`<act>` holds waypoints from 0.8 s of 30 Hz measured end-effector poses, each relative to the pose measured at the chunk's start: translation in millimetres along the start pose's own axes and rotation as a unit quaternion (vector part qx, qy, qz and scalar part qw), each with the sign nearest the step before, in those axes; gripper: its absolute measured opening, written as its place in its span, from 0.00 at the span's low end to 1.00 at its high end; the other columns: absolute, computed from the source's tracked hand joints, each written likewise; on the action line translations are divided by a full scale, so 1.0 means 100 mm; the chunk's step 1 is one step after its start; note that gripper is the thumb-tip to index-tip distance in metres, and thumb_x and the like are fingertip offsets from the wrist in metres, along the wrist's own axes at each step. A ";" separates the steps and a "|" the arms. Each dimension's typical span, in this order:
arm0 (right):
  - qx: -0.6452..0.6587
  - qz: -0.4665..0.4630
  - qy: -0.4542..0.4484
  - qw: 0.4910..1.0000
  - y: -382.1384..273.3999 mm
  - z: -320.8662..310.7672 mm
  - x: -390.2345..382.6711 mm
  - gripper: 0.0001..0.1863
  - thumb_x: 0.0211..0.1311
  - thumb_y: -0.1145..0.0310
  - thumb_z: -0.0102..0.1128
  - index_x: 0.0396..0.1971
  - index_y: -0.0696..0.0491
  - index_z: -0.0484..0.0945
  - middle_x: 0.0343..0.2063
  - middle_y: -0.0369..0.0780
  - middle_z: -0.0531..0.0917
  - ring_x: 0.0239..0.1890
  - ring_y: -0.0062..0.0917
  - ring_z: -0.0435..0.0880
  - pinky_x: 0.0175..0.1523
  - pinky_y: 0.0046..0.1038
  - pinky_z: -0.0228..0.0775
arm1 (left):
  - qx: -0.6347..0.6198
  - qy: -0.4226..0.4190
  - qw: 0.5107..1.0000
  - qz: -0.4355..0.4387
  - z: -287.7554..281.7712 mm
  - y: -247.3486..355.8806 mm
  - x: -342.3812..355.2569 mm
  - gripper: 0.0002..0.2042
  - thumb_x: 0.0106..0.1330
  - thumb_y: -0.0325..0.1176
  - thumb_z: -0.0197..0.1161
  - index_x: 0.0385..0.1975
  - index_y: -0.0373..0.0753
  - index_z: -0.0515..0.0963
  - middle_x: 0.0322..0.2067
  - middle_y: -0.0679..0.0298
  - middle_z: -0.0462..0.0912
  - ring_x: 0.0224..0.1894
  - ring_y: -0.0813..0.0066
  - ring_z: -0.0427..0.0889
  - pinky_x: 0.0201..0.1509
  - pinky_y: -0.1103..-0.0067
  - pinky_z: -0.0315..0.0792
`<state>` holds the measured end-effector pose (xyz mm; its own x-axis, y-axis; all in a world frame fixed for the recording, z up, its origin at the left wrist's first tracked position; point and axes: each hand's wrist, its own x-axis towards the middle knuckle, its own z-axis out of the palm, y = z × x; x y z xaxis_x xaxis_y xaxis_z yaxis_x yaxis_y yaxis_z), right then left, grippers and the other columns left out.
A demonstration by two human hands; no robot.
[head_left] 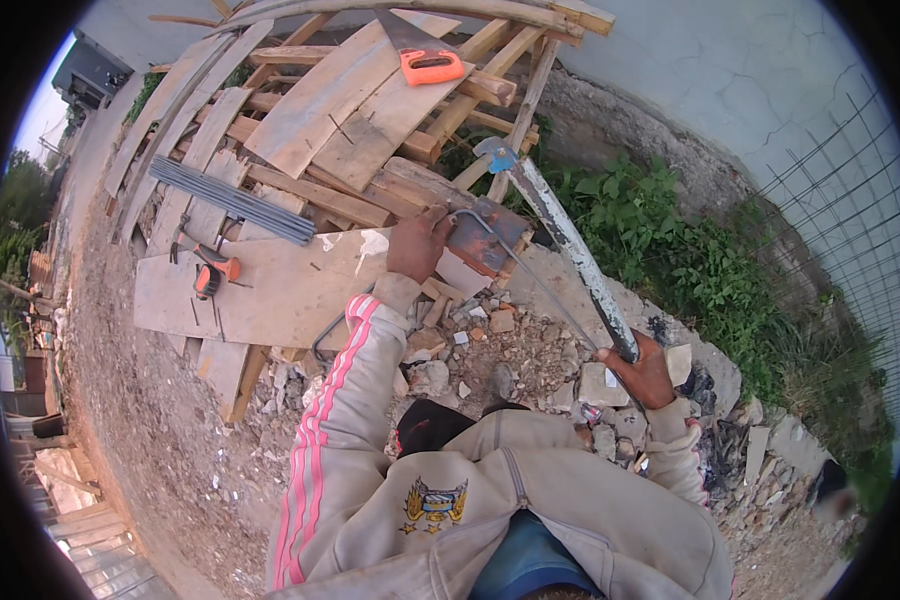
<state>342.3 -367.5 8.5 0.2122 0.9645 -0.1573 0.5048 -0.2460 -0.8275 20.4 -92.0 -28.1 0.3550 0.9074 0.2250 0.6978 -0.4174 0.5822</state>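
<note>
My left hand [417,243] is closed around a thin bent steel rod [553,298], close to a rust-marked flat block [487,238] on the timber. From there the rod slants down to my right hand [648,374]. That hand is wrapped round the lower end of a long, worn white-and-grey pipe handle [575,240], with the rod passing beside its thumb. A blue metal head [496,154] tops the handle, near the edge of the wood. Another bent rod end [317,346] shows by my left sleeve; whether it joins the held rod is hidden.
On the boards lie a handsaw [432,67], a bundle of grey rods [232,200], a hammer [219,261] and a tape measure [207,281]. Broken rubble [502,321] covers the ground before me. Green plants [660,220] and wire mesh [850,190] stand along the wall.
</note>
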 end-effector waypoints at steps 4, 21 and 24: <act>-0.104 0.062 0.004 0.993 0.29 -0.43 -0.02 0.22 0.58 0.59 0.75 0.42 0.61 0.82 0.24 0.45 0.84 0.27 0.32 0.84 0.36 0.37 0.75 | 0.011 0.003 1.000 -0.007 -0.03 0.01 -0.02 0.13 0.69 0.38 0.62 0.45 0.37 0.84 0.35 0.46 0.86 0.37 0.44 0.85 0.44 0.57 0.78; -0.435 -0.135 -0.021 0.890 0.87 -1.58 1.04 0.20 0.43 0.60 0.79 0.37 0.53 0.84 0.25 0.47 0.85 0.31 0.46 0.86 0.37 0.44 0.76 | 0.047 0.030 0.998 0.015 0.01 0.03 -0.09 0.10 0.69 0.38 0.63 0.40 0.40 0.84 0.29 0.50 0.84 0.31 0.49 0.85 0.36 0.59 0.78; -0.449 -0.144 -0.052 0.880 0.79 -1.62 1.38 0.18 0.40 0.64 0.77 0.34 0.51 0.82 0.24 0.46 0.85 0.31 0.46 0.85 0.38 0.46 0.75 | 0.055 0.028 0.998 0.010 0.02 0.04 -0.09 0.10 0.69 0.39 0.63 0.41 0.39 0.84 0.29 0.51 0.83 0.32 0.49 0.84 0.37 0.59 0.77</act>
<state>547.5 -269.5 8.8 -0.0864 0.9914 -0.0982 0.9930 0.0777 -0.0892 20.9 -102.2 -29.1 0.3359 0.8993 0.2801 0.7568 -0.4347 0.4880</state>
